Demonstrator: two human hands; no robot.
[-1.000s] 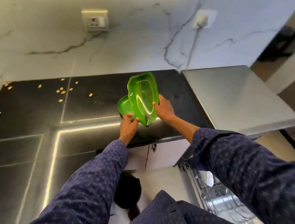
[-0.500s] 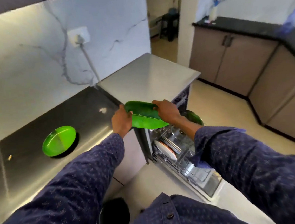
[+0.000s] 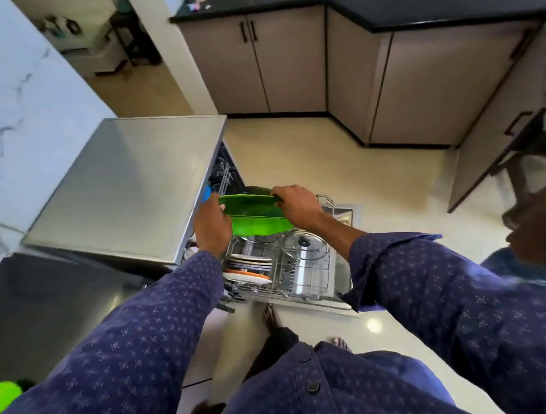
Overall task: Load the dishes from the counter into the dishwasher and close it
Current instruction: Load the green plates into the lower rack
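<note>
- The dishwasher [image 3: 125,193] stands open in front of me, its lower rack [image 3: 308,289] pulled out over the dropped door.
- In the rack's left part I see a row of plates [image 3: 249,268] standing on edge, white ones with an orange-rimmed one nearest me.
- In the rack's right part a steel pot [image 3: 310,269] lies with a glass lid [image 3: 304,245] and its dark knob facing up toward the camera.
- Deeper in the machine, wire tines and something blue [image 3: 206,192] show at the opening; I cannot tell what the blue thing is.
- I hold the green plate [image 3: 259,221] above the rack's far end, clear of the dishes below.
- My left hand [image 3: 212,225] grips the plate's left edge, fingers curled round the rim.
- My right hand [image 3: 298,204] clamps the plate's right edge from above, fingers wrapped over the rim.
- The plate spans the gap between both hands, so each grip sits at one end of it.
- Its long axis runs left to right across the view, roughly level, with the near edge tipped down a little so I see its bright underside.
- A dark green rim shows just behind it; whether that is a second plate I cannot tell.
- Another green dish [image 3: 1,397] sits on the dark counter [image 3: 36,313] at far left, well apart from my hands.
</note>
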